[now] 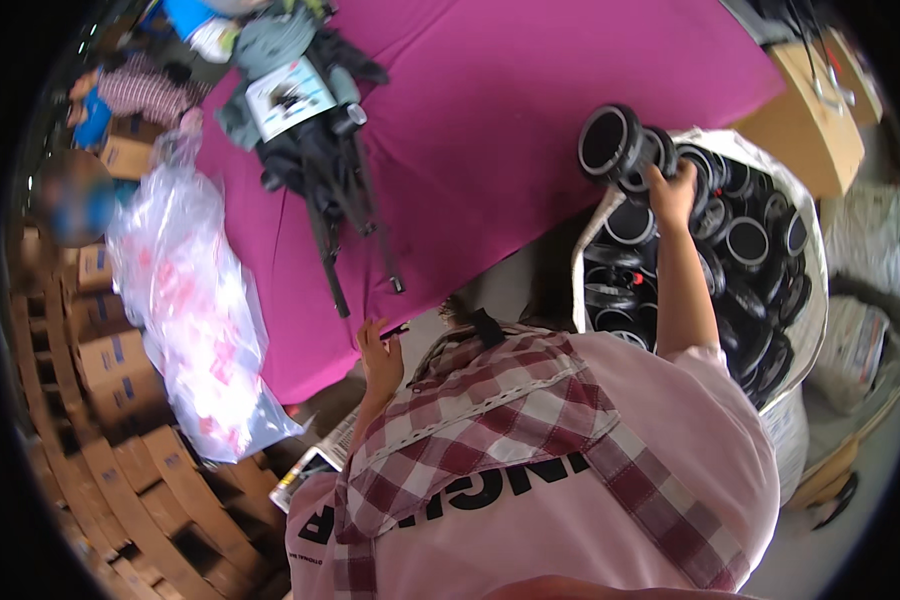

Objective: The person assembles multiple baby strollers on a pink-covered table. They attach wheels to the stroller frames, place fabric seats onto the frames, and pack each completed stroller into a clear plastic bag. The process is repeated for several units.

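My right hand (674, 192) is closed on a pair of black stroller wheels (607, 143), held over the rim of a white sack (810, 180) at the right. Inside that sack lie several more black wheels (748, 242). My left hand (380, 358) is at the near edge of the table, its fingers apart, and I see nothing held in it. A small dark piece shows beside its fingertips, too small to name. Beyond it, a folded stroller (320, 165) in black and grey lies on the magenta-covered table (490, 90), with a printed card (289, 98) on it.
At the left hangs a clear plastic bag (195, 300) with pink and white contents. Brown cardboard boxes (120, 358) stack behind it. A person in a checked top (145, 88) is at the far left. A large carton (818, 115) stands beyond the sack.
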A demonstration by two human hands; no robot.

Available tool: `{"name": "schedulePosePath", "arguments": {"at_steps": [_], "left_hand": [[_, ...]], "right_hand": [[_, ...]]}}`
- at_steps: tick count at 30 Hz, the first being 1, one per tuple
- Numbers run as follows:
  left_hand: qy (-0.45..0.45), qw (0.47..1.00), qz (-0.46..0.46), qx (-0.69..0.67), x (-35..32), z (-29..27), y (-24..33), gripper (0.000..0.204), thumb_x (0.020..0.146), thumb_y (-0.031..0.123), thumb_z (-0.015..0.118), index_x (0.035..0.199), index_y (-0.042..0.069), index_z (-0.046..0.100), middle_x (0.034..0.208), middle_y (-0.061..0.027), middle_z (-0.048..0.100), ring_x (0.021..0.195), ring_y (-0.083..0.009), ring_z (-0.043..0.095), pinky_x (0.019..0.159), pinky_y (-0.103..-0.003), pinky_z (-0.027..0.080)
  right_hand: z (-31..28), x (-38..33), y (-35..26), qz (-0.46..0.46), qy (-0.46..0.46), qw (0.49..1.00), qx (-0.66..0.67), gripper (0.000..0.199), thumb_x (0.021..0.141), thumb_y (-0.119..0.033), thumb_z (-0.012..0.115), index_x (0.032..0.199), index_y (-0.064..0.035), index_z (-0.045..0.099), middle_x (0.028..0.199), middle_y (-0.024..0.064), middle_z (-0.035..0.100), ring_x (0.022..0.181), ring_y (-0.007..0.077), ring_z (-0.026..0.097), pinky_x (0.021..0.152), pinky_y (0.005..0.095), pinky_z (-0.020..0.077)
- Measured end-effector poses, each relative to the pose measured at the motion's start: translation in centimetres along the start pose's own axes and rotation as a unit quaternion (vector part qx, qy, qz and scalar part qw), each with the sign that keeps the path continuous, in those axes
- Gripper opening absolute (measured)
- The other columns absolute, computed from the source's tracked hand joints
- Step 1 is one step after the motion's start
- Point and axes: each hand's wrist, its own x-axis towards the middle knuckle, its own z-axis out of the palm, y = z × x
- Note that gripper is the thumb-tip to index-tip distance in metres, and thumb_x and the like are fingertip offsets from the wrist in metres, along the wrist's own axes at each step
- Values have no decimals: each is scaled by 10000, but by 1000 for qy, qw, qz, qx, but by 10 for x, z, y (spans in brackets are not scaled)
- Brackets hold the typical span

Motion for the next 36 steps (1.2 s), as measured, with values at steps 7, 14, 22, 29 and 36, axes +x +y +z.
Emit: {"name": "schedulePosePath", "arguments": {"at_steps": [7, 14, 22, 29, 36], "left_hand": [[-53, 983, 70, -163, 37, -14, -44, 401, 914, 206, 654, 1260, 23, 565, 1325, -215, 525, 1131, -354, 593, 986, -428, 474], [130, 936, 156, -287, 67, -104, -15, 598, 982, 239, 590, 1471, -18, 363, 1384, -215, 506, 1250, -331, 537, 1076, -399, 399], [-107, 947, -10, -303, 94, -92, -125, 732, 970, 252, 624, 1543, -3, 245, 1412, -238, 484, 1302, -366, 502, 1071, -424, 418], [63, 971, -118, -197, 121, -55, -122, 562, 989, 250, 597, 1440, 2, 372, 1149, -201, 614, 965, -324, 628, 836, -413, 512], [-5, 988, -132, -84, 103, -95, -103, 512, 968, 259, 615, 1398, 40, 445, 1126, -232, 641, 1063, -353, 635, 898, -464, 499]], "right_hand": [[41, -132, -178, -246, -174, 943, -145, 597, 727, -228, 789, 1210, -42, 491, 1054, 249, 658, 1009, 442, 647, 871, 471, 511], [115, -326, -267, -411, -275, 862, 112, 489, 812, -175, 810, 1208, -22, 567, 1106, 208, 646, 1042, 325, 655, 898, 392, 514], [106, -308, -170, -121, -418, 897, -78, 414, 868, -267, 755, 1174, -13, 641, 1182, 193, 653, 1027, 293, 684, 835, 367, 563], [173, -291, -207, -304, -538, 784, -63, 834, 824, -302, 771, 1457, 58, 364, 1432, 257, 455, 1246, 414, 529, 1053, 447, 453], [191, -255, -214, -321, -534, 782, 29, 778, 851, -273, 747, 1464, 35, 381, 1451, 239, 450, 1337, 415, 431, 1125, 483, 355]]}}
